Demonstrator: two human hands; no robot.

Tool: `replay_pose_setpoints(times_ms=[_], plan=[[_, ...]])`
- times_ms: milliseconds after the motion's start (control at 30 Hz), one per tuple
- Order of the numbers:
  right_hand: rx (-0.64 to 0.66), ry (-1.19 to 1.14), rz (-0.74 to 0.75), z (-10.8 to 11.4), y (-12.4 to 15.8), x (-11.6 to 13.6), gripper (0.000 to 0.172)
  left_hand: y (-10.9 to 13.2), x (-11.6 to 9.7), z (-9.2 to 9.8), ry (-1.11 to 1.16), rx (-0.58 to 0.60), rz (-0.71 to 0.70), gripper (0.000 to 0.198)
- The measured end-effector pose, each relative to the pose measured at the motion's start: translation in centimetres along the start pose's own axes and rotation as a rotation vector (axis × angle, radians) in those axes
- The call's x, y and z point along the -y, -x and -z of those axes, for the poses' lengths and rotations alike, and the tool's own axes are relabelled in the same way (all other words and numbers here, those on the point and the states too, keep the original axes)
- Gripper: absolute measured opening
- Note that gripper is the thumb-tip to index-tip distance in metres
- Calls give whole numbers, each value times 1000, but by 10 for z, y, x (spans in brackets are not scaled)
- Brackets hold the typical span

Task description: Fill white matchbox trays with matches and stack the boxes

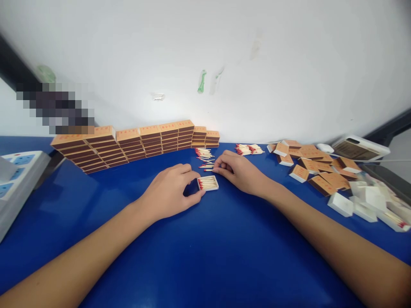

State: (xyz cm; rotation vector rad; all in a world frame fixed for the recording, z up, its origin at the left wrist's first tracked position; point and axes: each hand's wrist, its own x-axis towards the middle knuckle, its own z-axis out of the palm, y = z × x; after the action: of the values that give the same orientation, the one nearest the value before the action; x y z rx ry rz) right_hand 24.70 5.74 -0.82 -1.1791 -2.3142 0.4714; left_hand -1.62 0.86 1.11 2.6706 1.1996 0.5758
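A small white matchbox tray (208,188) lies on the blue table, part filled with red-tipped matches (207,183). My left hand (171,190) grips its left end between thumb and fingers. Just beyond the tray, my right hand (236,169) has thumb and fingertips pinched at the end of a match (208,170) with its red head to the left. Right behind that is a loose pile of matches (204,153). Farther right lies a second bunch of matches (248,149). My right fingers partly cover the near matches.
Stacked closed matchboxes (154,139) form a row along the wall at the left. Scattered matchbox sleeves (321,171) and white trays (366,201) spread over the right side. A power strip (25,184) stands at far left; a white-edged device (359,147) leans back right.
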Motion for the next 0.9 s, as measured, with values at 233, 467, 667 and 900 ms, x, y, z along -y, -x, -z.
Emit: replay_pose_setpoints(times_ms=[233,467,667,900], plan=[[-18,-8,50,10,3,12,12,0,1,-1,-16,-19,10,28],[142,61,60,16,13,47,13,0,1,-1,-26,-25,21,27],[174,62,43,14,14,49,10,-1,1,-1,-24,-30,23,28],[163,-80,15,17,11,47,12,-1,1,-1,-24,-20,26,27]])
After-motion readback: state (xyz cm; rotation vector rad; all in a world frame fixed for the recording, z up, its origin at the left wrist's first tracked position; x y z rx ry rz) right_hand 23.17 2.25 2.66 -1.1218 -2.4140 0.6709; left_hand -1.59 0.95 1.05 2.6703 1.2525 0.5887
